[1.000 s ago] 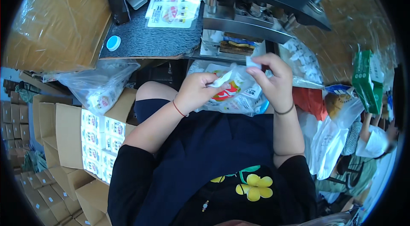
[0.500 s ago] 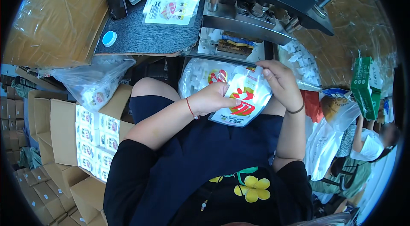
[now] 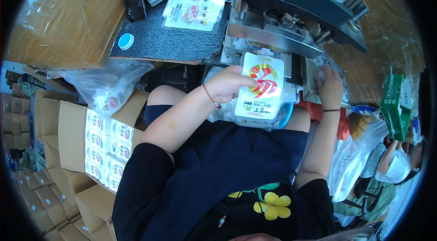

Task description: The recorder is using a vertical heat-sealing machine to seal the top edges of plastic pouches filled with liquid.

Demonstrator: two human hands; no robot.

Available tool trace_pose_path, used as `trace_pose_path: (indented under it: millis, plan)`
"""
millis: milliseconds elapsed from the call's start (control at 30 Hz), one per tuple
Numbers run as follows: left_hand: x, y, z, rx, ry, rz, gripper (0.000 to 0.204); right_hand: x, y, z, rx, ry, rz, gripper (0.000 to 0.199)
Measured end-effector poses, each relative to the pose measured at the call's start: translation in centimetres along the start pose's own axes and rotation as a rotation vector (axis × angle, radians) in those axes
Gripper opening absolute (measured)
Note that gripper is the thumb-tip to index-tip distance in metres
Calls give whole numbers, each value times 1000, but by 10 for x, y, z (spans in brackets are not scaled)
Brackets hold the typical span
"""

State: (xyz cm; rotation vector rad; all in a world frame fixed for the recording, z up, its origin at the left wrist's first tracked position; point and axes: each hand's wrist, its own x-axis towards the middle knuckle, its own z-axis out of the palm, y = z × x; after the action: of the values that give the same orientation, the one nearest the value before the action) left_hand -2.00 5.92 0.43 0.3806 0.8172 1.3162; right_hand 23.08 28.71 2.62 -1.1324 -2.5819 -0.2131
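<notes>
My left hand [image 3: 227, 85] grips a flat white pouch [image 3: 260, 88] with a red and yellow print, thumb on its front, and holds it upright over my lap. My right hand [image 3: 331, 89] reaches to the right into a tray of small white plastic pieces [image 3: 314, 65]; its fingers point down among them and look a little apart. Whether a piece is between the fingertips is hard to see. Behind the pouch lies a clear plastic bag [image 3: 221, 114], beside a blue rim [image 3: 287, 114], both mostly hidden.
A metal press [image 3: 275, 38] stands just ahead of the pouch. On the blue-grey mat are more pouches [image 3: 193, 13], a phone [image 3: 134, 2] and a round blue-white lid [image 3: 126, 41]. An open carton [image 3: 70, 136] with packed pouches stands left. A co-worker [image 3: 393, 163] sits far right.
My right hand has let go of the pouch's top corner and moved right to the tray. My left hand has turned the pouch more upright. The view has shifted slightly.
</notes>
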Motion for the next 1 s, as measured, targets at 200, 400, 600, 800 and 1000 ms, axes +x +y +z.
trace_pose_path:
  millis: [200,400,600,800,1000]
  plan:
    - [0,2,-8,334,360,173,31,-8,-2,13,134,16,-2,22]
    - [-5,94,-115,1855,934,808,53,-16,1,19,254,107,-6,28]
    - [-62,34,-85,2159,694,490,82,-39,1,1,356,244,68,33]
    - [-80,18,-75,2009,769,718,77,-31,-37,-30,128,415,-156,39]
    - [-60,-69,-117,1203,1034,791,21,-96,-129,24,458,100,-766,51]
